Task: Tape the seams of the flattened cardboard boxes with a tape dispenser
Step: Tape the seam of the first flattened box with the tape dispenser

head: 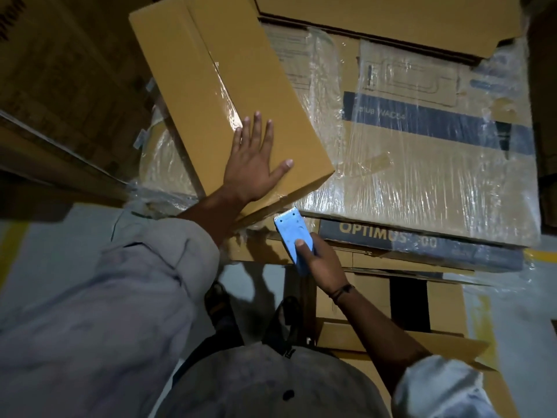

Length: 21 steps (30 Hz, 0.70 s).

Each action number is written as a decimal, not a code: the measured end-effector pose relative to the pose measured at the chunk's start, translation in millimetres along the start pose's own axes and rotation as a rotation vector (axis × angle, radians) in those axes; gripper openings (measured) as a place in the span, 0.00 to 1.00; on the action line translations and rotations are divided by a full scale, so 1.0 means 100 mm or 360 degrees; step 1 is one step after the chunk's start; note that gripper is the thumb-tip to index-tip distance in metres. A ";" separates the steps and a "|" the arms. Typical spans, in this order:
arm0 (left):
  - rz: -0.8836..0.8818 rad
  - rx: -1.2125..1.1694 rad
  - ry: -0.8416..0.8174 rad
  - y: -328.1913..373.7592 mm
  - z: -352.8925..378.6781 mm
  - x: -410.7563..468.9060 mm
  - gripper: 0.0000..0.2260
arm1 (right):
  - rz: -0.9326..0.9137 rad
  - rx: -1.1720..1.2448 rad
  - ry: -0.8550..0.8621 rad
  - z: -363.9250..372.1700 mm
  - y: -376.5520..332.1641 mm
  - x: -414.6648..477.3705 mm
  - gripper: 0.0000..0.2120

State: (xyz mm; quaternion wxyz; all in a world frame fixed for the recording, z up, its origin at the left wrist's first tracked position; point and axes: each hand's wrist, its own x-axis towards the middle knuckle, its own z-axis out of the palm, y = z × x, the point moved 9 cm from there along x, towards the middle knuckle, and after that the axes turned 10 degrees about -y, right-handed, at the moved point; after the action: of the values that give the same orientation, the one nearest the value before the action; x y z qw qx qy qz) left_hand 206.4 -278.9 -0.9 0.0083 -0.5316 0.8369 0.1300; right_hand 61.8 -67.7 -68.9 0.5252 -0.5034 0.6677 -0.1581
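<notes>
Clearly the cardboard box (pixel 211 86) being worked on is the plain brown one. It lies at an angle on top of a stack wrapped in plastic film (pixel 407 164), with its near end at the front edge of the stack. Along its middle seam (pixel 199 28) runs a strip of clear tape (pixel 227 98), shiny and a little wrinkled, which reaches about to the fingertips.

The left hand (pixel 253 167) lies flat on the near end of the box, fingers straight and spread, thumb out to the side. I judge that it presses the flaps down and keeps the box from sliding. The right hand (pixel 321 262) is closed around the blue tape dispenser (pixel 291 236), with the thumb on top. It holds the tool just below the near edge of the box, with the toothed blade toward it and, as far as I can see, not touching. I judge it is held ready there because the tape must be finished at this end.

The wrapped stack serves as the work table; under the film are cartons with a dark blue band. Below it lies a dark carton printed OPTIMUS (pixel 391 236). More flat cardboard (pixel 391 19) lies at the far side. The floor (pixel 60 245) is pale with a yellow line, and the light is dim.
</notes>
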 end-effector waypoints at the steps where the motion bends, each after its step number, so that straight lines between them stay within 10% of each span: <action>1: -0.0002 0.0001 0.0009 0.00 0.01 0.00 0.43 | 0.0012 -0.0004 0.0007 0.01 0.03 -0.06 0.23; 21: 0.0317 0.0128 -0.0138 0.11 0.09 -0.21 0.61 | 0.0575 -0.0512 -0.0068 -0.01 -0.13 0.54 0.22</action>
State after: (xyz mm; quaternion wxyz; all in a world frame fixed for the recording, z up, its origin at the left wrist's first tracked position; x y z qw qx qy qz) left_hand 204.6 -253.6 -4.3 0.0528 -0.4388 0.8891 0.1192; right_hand 70.2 -119.2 -88.1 0.4721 -0.4562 0.7521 0.0575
